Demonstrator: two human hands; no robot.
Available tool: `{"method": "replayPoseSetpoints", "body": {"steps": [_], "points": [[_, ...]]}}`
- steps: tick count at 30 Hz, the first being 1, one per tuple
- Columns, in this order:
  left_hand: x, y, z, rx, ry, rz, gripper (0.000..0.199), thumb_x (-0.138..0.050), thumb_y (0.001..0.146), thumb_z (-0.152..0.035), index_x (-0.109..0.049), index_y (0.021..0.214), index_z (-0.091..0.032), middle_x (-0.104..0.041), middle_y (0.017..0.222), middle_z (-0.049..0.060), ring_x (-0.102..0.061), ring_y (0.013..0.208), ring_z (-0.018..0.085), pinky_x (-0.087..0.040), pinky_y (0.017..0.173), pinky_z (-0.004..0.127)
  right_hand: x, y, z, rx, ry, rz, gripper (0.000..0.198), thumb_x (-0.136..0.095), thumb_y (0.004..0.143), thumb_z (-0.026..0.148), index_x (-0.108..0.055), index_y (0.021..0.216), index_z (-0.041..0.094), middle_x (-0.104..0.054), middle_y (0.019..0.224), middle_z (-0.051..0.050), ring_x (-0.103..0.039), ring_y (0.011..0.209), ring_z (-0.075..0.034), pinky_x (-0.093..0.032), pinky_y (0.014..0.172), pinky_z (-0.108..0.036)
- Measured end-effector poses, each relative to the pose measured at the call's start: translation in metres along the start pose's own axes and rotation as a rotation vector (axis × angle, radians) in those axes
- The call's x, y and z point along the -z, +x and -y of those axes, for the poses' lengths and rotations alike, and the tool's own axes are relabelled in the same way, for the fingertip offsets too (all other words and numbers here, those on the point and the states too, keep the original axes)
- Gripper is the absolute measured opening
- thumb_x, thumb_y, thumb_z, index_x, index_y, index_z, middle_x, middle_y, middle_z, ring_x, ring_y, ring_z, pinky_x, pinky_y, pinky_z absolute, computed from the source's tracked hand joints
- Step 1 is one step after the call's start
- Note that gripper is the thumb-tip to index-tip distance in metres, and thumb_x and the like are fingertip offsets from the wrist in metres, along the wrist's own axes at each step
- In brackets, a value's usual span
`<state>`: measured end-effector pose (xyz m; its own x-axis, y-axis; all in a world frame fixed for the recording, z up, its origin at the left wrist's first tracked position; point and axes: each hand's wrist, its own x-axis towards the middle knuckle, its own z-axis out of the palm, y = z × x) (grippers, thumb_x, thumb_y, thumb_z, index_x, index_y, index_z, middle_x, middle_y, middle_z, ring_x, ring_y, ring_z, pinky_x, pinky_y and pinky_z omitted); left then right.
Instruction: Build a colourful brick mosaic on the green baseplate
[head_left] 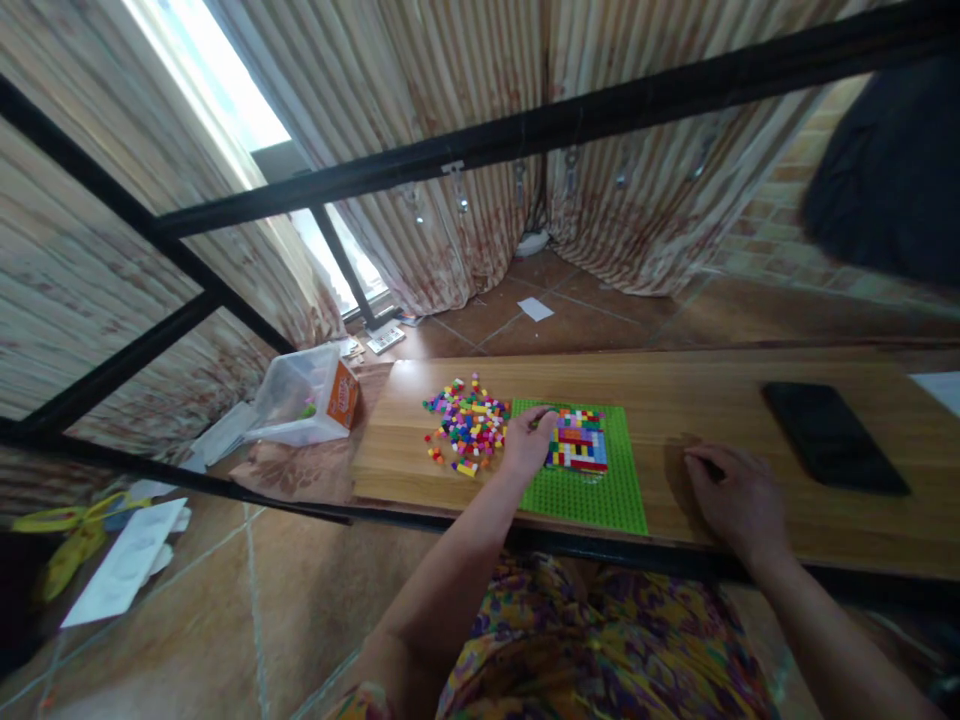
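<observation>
My left hand (528, 440) is over the left part of a green studded baseplate (581, 505), its thumb and fingers pinched together. Whatever sits in that pinch is too small to make out. Right beside the fingertips, a patch of colored toy bricks (579, 442) in rows covers the plate's upper middle. A loose pile of small mixed-color bricks (469, 420) lies on the table to the left of the plate. To the right of the plate, my right hand (735, 495) rests on the tabletop with fingers curled in; I see nothing held in it.
A black phone-like slab (834, 437) lies on the wooden table (690, 390), right of my right hand. Off the left end stands a clear plastic box (304, 400) with an orange label. Black metal bars (480, 150) cross behind the table before striped curtains (450, 60).
</observation>
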<state>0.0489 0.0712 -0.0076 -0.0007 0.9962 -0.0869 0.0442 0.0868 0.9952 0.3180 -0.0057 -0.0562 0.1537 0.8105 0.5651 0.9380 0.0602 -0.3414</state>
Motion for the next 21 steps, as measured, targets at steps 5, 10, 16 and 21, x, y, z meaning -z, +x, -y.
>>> {"method": "replayPoseSetpoints", "body": {"steps": [5, 10, 16, 21], "points": [[0.019, -0.016, -0.006, -0.122, 0.110, -0.076, 0.028, -0.052, 0.093, -0.036, -0.070, 0.097, -0.015, -0.071, 0.090, 0.005, -0.063, 0.080, 0.015, -0.049, 0.074, 0.025, 0.000, 0.000, -0.003, -0.003, -0.007, 0.023, 0.033, -0.045, 0.089, 0.041, -0.068, 0.082, 0.018, -0.072, 0.089, -0.011, -0.066, 0.086, -0.026, -0.049, 0.084, -0.041], [0.073, -0.049, -0.011, -0.227, 0.413, -0.167, 0.020, -0.058, 0.089, -0.026, -0.070, 0.100, -0.016, -0.069, 0.093, 0.006, -0.060, 0.075, 0.014, -0.048, 0.074, 0.026, 0.000, -0.001, -0.005, -0.034, -0.012, 0.036, 0.035, -0.044, 0.087, 0.044, -0.068, 0.082, 0.019, -0.073, 0.090, -0.012, -0.066, 0.087, -0.026, -0.049, 0.085, -0.040], [0.129, -0.061, -0.006, -0.202, 0.692, -0.333, 0.020, -0.057, 0.086, -0.013, -0.069, 0.100, -0.017, -0.067, 0.094, 0.005, -0.060, 0.073, 0.014, -0.051, 0.076, 0.028, -0.002, -0.002, -0.013, -0.035, -0.038, 0.077, 0.042, -0.041, 0.087, 0.050, -0.068, 0.082, 0.019, -0.073, 0.090, -0.011, -0.066, 0.086, -0.027, -0.050, 0.084, -0.041], [0.145, -0.058, -0.004, -0.146, 0.841, -0.388, 0.026, -0.053, 0.085, -0.007, -0.069, 0.103, -0.017, -0.067, 0.103, 0.009, -0.064, 0.084, 0.018, -0.052, 0.082, 0.031, -0.002, -0.002, -0.015, -0.010, -0.064, 0.054, 0.044, -0.038, 0.087, 0.050, -0.068, 0.082, 0.019, -0.072, 0.090, -0.012, -0.066, 0.088, -0.028, -0.049, 0.082, -0.041]]}}
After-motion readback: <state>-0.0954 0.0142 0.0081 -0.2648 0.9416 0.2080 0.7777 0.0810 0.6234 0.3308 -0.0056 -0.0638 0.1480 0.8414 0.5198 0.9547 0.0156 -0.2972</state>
